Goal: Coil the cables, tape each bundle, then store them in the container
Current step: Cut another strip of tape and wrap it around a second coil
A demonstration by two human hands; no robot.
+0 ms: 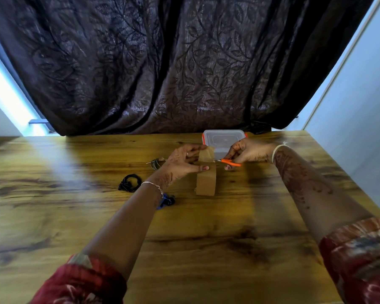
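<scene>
Head view: left hand [184, 163] pinches strip [206, 152] rising from tape roll [206, 183] on table [206, 238]. Right hand [248, 152] grips scissors [229, 161] at the strip. Black cable coil [130, 183] lies left; lidded container [223, 139] behind.

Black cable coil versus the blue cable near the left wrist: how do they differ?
The black cable coil is an open loop in full view; the blue cable is bunched and partly hidden behind the left forearm. The black cable coil lies further left; the blue cable lies nearer the person and the brown tape roll. Both rest on the wooden table, outside the container.
</scene>
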